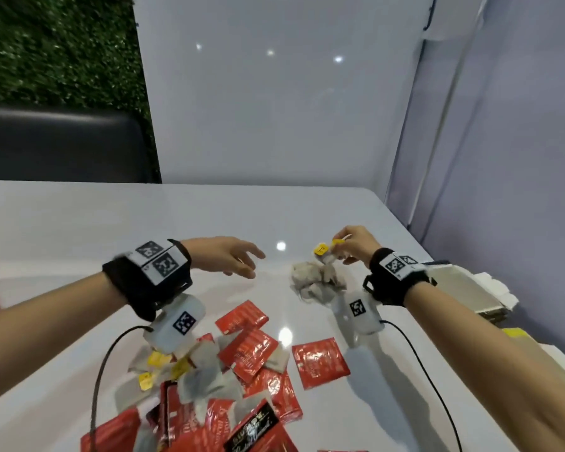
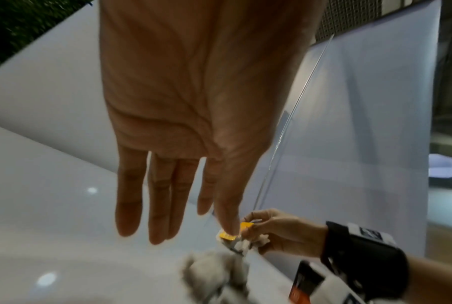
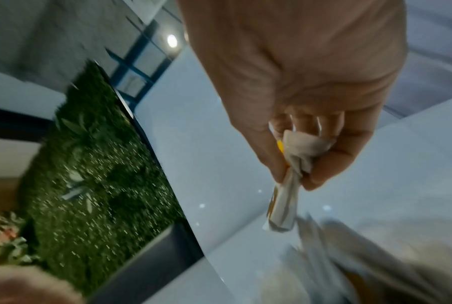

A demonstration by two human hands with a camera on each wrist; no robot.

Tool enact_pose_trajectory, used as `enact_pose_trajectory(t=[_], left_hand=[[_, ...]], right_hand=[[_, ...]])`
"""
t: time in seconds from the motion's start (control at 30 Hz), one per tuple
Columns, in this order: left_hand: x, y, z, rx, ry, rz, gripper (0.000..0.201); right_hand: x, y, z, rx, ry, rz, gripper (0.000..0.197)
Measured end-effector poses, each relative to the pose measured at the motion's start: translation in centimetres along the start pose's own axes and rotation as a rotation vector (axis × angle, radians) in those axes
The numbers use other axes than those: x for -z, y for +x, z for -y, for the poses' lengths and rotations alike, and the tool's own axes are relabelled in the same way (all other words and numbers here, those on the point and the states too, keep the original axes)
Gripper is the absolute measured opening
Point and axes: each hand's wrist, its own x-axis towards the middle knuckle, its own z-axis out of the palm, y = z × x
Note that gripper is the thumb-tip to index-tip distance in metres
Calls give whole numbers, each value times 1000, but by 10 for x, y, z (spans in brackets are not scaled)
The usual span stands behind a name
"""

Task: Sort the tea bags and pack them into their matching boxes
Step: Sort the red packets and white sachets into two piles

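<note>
head | right hand (image 1: 356, 244) pinches bunch of tea bags (image 1: 318, 278) | left hand (image 1: 225, 256) fingers spread, holding nothing, left of bunch

Black wrist straps (image 1: 150, 282), checkered markers (image 1: 165, 264)

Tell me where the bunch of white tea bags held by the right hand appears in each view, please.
Head: bunch of tea bags, right of centre, hanging below the right hand.
Left wrist: bottom centre, blurred.
Right wrist: pinched top, centre right.
Shared landmark: yellow tag at the fingers.
</note>
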Motion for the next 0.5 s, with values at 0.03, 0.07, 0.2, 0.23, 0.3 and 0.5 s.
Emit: enact_pose_trajectory(t=[0.03,0.07,0.2,0.23,0.3,0.5], left_hand=[[-4,-5,9,37,8,18,50],[-10,-8,16,84,18,41,56],[-47,-4,33,254,223,126,90],[-58,-1,33,270,302,113,95],[-77,8,32,268,395,26,100],[-84,24,23,276,241,-53,88]], right_hand=[[-7,4,-3,-21,-35,3,13],[-12,4,-5,-38,-90,16,11],[-16,-14,-5,68,-679,117,43],[-15,-27,-1,153,-787,70,45],[-16,-62,8,344,-814,0,43],[-44,-142,-7,461,-994,645,68]])
